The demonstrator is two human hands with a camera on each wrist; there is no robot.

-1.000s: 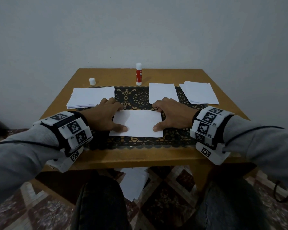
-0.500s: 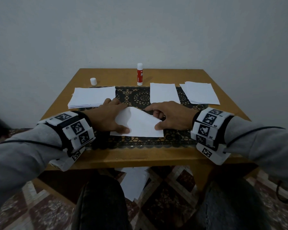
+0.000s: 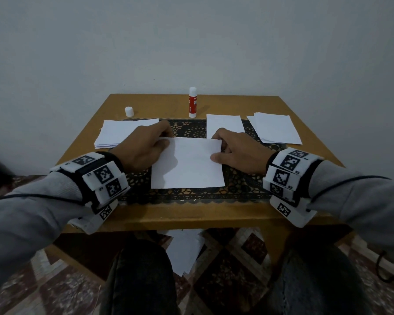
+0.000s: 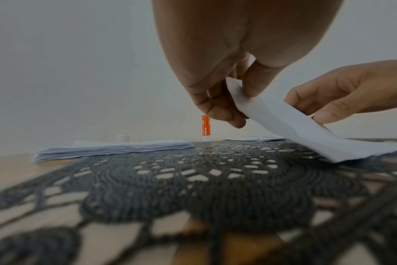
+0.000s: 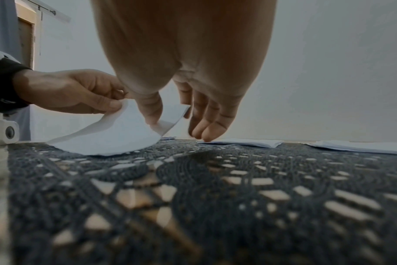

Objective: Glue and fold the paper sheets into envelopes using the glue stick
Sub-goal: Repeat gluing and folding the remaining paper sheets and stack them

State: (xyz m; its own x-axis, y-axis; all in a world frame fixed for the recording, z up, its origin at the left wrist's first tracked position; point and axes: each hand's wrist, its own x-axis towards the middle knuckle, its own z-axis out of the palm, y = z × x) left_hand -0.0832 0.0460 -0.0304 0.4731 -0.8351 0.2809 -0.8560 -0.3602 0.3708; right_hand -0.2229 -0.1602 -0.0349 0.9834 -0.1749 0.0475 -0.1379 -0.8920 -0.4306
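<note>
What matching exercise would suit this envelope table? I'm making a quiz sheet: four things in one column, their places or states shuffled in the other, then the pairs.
Things
1. glue stick
2. white cap
3. paper sheet
4. thick paper stack

Places or states
A. far edge pinched up by left hand and right hand
B. upright at the table's far middle
C. flat, left of the hands
D. alone, far left on the wood

Pairs: 1-B, 2-D, 3-A, 4-C

Wooden counter [image 3: 146, 103] with a dark lace mat [image 3: 237, 185]

On the bare wood stand a glue stick [image 3: 192, 102] (upright) and its white cap [image 3: 129, 111]; paper stacks [image 3: 276, 128] straddle the mat's edge.
</note>
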